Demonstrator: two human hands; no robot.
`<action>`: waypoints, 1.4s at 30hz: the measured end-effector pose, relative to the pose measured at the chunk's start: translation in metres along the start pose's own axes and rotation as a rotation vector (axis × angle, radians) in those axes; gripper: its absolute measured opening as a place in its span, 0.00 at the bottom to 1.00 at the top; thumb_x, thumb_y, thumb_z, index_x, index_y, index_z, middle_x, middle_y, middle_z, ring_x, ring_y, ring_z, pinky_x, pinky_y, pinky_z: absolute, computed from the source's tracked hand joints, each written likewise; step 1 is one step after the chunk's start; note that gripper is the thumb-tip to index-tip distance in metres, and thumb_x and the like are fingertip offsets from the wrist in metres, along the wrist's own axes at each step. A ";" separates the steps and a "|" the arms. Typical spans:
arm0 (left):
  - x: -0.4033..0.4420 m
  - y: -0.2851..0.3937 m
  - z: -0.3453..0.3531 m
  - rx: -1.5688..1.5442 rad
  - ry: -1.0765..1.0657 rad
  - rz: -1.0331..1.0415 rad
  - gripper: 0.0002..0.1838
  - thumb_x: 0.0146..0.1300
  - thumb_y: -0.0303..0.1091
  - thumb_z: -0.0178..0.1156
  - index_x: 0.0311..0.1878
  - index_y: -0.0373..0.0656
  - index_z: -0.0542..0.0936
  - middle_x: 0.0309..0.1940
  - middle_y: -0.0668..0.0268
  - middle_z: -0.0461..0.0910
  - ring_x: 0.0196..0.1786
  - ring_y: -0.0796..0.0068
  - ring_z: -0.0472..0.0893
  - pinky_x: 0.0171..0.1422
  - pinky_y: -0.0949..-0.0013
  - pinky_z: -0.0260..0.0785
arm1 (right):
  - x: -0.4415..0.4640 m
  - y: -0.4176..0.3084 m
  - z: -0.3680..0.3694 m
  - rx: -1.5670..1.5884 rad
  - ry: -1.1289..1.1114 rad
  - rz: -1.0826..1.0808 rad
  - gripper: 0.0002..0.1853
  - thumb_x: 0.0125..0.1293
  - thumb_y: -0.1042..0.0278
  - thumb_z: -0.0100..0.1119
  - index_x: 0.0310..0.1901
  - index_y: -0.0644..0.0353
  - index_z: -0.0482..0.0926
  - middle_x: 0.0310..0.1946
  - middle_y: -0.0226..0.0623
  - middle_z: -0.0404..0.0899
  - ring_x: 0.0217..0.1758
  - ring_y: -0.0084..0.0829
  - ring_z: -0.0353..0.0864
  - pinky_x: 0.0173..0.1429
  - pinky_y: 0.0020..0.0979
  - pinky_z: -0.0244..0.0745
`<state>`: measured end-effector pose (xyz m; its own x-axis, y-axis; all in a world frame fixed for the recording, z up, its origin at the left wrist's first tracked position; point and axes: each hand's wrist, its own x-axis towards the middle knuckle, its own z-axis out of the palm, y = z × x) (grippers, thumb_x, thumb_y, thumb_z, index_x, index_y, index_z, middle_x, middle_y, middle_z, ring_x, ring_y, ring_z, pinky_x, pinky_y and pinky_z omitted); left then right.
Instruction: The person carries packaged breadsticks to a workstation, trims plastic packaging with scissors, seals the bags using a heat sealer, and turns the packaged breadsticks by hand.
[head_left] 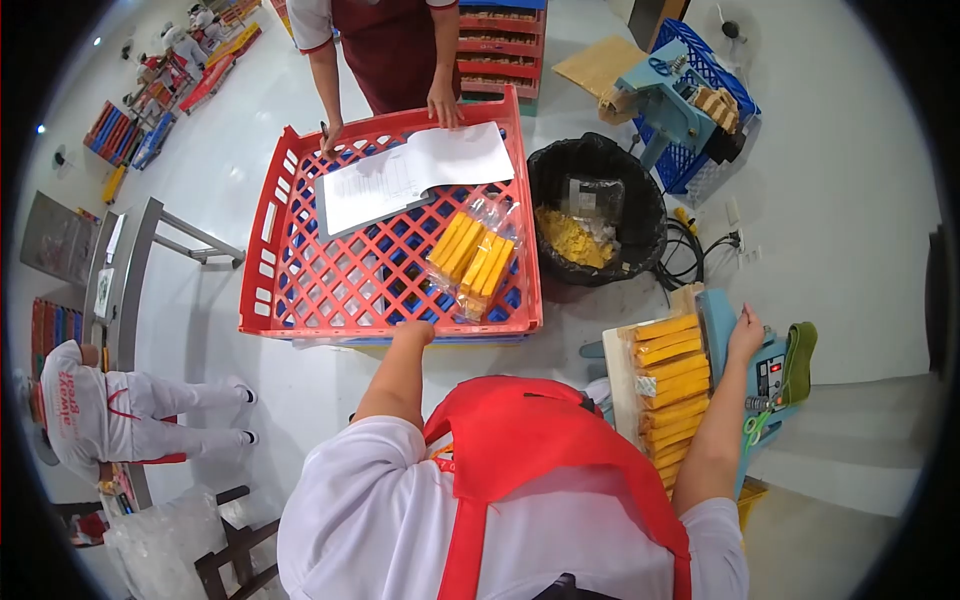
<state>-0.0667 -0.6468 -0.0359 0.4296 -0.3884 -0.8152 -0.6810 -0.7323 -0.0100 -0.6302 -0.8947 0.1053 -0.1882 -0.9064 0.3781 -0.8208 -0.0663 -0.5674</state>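
So the yellow bars come in clear plastic packs: a couple of packs [472,255] are lying in the red crate [335,318], near side, toward the right. Then there's a whole row of bagged bars [672,385] on the right, just beside the right forearm. Left hand [412,333] is at the crate's near rim, but the fingers are hidden, so I can't tell if it's gripping. Right hand [745,335] is up by the light-blue machine [768,372], fingers bunched close; can't tell if they're pinching anything. Green-handled scissors [756,428] sit on that machine. Farther up the crate there's a clipboard with papers [375,190], and a co-worker in a dark red apron [385,50] has both hands at the far rim, one with a pen. Black-lined bin [597,210] stands right of the crate.
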 end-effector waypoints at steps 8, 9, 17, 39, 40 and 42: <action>-0.029 0.009 -0.014 -0.033 0.014 -0.074 0.25 0.58 0.40 0.40 0.59 0.45 0.65 0.63 0.53 0.56 0.67 0.57 0.52 0.67 0.45 0.35 | 0.002 0.003 0.002 -0.018 0.045 -0.043 0.15 0.60 0.63 0.48 0.41 0.66 0.77 0.34 0.47 0.78 0.37 0.38 0.78 0.42 0.30 0.69; -0.029 0.009 -0.015 -0.033 0.013 -0.075 0.25 0.58 0.40 0.40 0.59 0.45 0.65 0.63 0.53 0.56 0.67 0.57 0.52 0.67 0.45 0.35 | 0.001 0.000 0.002 -0.018 0.045 -0.042 0.15 0.60 0.63 0.48 0.41 0.66 0.77 0.34 0.47 0.78 0.37 0.38 0.78 0.42 0.30 0.69; 0.000 0.006 -0.001 -0.002 -0.001 -0.079 0.26 0.58 0.39 0.39 0.61 0.44 0.63 0.64 0.51 0.50 0.67 0.51 0.49 0.64 0.37 0.31 | 0.002 0.009 0.004 0.014 0.043 -0.016 0.16 0.60 0.61 0.49 0.39 0.67 0.77 0.31 0.45 0.79 0.34 0.35 0.78 0.41 0.30 0.69; -0.051 0.027 -0.012 -0.040 0.085 -0.086 0.26 0.64 0.43 0.29 0.62 0.44 0.60 0.65 0.60 0.53 0.69 0.51 0.42 0.61 0.30 0.23 | 0.001 -0.017 -0.006 -0.165 -0.072 0.079 0.21 0.63 0.54 0.42 0.35 0.66 0.78 0.30 0.46 0.78 0.34 0.42 0.77 0.40 0.34 0.69; -0.048 0.028 -0.012 -0.029 0.078 -0.098 0.25 0.64 0.43 0.29 0.62 0.45 0.61 0.65 0.61 0.54 0.69 0.51 0.42 0.60 0.30 0.23 | 0.001 -0.012 -0.003 -0.135 -0.056 0.087 0.20 0.62 0.56 0.44 0.36 0.66 0.78 0.30 0.46 0.78 0.35 0.42 0.77 0.41 0.34 0.69; -0.048 0.029 -0.012 -0.019 0.074 -0.108 0.25 0.64 0.42 0.30 0.62 0.46 0.62 0.64 0.61 0.54 0.68 0.50 0.43 0.60 0.29 0.24 | 0.001 -0.007 0.000 -0.105 -0.037 0.094 0.18 0.61 0.58 0.46 0.37 0.65 0.78 0.31 0.46 0.78 0.35 0.42 0.77 0.41 0.34 0.69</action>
<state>-0.0998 -0.6562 0.0101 0.5423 -0.3465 -0.7654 -0.6175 -0.7821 -0.0834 -0.6252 -0.8948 0.1096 -0.2489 -0.9213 0.2988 -0.8526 0.0621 -0.5189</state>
